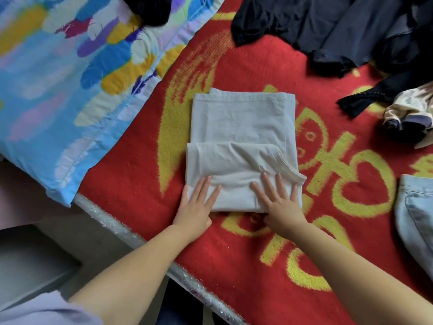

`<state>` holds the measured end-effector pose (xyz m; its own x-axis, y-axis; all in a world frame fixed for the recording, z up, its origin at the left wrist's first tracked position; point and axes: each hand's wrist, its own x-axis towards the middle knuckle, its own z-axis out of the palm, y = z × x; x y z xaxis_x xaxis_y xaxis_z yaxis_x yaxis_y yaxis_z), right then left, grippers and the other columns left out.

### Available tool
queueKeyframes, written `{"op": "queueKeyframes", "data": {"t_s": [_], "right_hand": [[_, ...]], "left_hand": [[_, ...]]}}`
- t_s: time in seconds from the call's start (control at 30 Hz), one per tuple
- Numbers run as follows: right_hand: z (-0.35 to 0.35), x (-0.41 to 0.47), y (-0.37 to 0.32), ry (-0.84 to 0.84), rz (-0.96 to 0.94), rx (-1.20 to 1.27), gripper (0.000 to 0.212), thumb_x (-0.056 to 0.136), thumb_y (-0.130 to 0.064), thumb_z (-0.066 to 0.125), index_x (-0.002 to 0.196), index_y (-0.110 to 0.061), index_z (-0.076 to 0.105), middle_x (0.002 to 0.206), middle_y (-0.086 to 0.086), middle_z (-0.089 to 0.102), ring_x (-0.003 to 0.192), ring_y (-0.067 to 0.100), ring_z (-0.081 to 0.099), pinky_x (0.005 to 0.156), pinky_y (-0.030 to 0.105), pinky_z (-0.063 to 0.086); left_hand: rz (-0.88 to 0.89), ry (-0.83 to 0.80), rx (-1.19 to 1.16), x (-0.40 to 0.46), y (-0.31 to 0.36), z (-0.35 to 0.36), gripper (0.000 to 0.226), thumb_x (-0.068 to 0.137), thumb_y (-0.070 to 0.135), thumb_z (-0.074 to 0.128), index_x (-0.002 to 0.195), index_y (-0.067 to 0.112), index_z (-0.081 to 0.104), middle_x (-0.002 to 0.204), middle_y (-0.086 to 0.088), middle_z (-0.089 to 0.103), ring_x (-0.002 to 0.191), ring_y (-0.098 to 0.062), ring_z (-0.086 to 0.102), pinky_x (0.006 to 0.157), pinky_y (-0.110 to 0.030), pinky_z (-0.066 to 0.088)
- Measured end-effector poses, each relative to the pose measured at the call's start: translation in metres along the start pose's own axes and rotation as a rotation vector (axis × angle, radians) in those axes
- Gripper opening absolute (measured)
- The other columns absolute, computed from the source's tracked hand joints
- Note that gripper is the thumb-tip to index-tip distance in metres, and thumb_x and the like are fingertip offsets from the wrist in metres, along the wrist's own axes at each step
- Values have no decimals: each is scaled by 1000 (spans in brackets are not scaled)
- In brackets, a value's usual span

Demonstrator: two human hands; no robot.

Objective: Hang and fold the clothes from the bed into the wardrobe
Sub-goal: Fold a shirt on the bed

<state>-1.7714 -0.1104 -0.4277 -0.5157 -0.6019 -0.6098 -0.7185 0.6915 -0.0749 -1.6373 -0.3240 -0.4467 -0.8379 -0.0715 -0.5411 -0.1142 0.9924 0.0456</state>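
A pale grey garment [241, 127] lies partly folded on the red and yellow blanket [234, 254], its near end doubled over toward me. My left hand [195, 207] lies flat on the fold's near left corner with straight fingers. My right hand [280, 205] presses flat on the near right part, fingers spread. Neither hand grips the cloth.
A heap of dark clothes [339, 31] lies at the far right, with a black and beige bundle [407, 113] below it. Light blue denim [417, 214] sits at the right edge. A colourful pillow [70, 78] fills the left. The bed's edge [131, 233] runs diagonally at lower left.
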Motion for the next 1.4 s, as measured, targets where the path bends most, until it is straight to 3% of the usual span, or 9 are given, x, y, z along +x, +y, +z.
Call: {"op": "queueKeyframes", "data": {"t_s": [0.2, 0.33, 0.4, 0.47, 0.77, 0.9, 1.1, 1.23, 1.4], "right_hand": [[-37, 3, 5, -8, 7, -56, 80, 91, 4, 36, 152, -31, -3, 161, 2, -8, 146, 41, -3, 114, 60, 9], [-70, -15, 0, -308, -133, -15, 71, 92, 3, 34, 151, -33, 15, 150, 5, 28, 131, 35, 37, 97, 43, 41], [-89, -21, 2, -562, -200, 50, 70, 87, 6, 35, 145, -32, 32, 124, 4, 54, 98, 24, 54, 74, 32, 45], [-114, -19, 8, -682, -175, 116, 58, 82, 6, 33, 130, -21, 51, 113, 4, 62, 90, 23, 53, 72, 31, 41], [-162, 70, 75, 171, 182, 525, 40, 92, -12, 52, 132, -12, 52, 127, 16, 59, 113, 32, 55, 84, 31, 39], [-125, 74, 57, 454, 270, 414, 60, 92, -18, 54, 147, -14, 31, 150, 13, 35, 137, 33, 32, 109, 47, 28], [-39, 27, -1, 151, -95, 68, 90, 80, -31, 58, 153, -30, 6, 161, 9, -6, 146, 35, -13, 109, 70, 1], [-17, 30, -11, 118, 8, 23, 99, 80, -23, 58, 150, -35, -11, 160, 5, -12, 144, 37, -17, 105, 73, -5], [-52, 48, -1, 109, 77, -39, 87, 92, -13, 48, 150, -34, -14, 160, -2, -17, 144, 38, -17, 109, 69, -1]], "left_hand": [[48, 30, -99, 2, -14, -31, 83, 86, -9, 33, 152, 24, -4, 159, -13, -11, 147, -25, -11, 118, -35, 2], [95, -252, -319, -10, -24, -72, 70, 87, -7, 36, 149, 26, 31, 157, -5, 24, 141, -24, 29, 107, -26, 28], [166, -460, -396, -11, -32, -97, 47, 83, -3, 39, 116, 22, 62, 122, -3, 62, 107, -24, 57, 84, -24, 42], [205, -542, -465, -4, -46, -123, 20, 78, -1, 44, 70, 16, 51, 69, -2, 55, 63, -16, 48, 52, -19, 32], [-316, 6, -1334, 92, -110, -156, 12, 93, 11, 56, 104, 13, 62, 94, -5, 63, 85, -15, 58, 73, -29, 48], [-519, 317, -782, 106, -87, -122, 58, 93, 26, 54, 146, 12, 33, 142, -15, 41, 129, -30, 42, 106, -41, 35], [134, 170, -29, 50, -13, -50, 90, 85, 49, 50, 151, 24, -6, 159, -14, -8, 145, -27, -15, 112, -59, -5], [54, 98, 42, 48, -5, -28, 92, 85, 31, 48, 150, 26, -16, 153, -11, -30, 133, -24, -39, 107, -62, -13], [23, 88, 76, 63, -4, -60, 70, 94, 10, 24, 151, 26, -13, 157, -11, -21, 145, -27, -18, 110, -62, -2]]}}
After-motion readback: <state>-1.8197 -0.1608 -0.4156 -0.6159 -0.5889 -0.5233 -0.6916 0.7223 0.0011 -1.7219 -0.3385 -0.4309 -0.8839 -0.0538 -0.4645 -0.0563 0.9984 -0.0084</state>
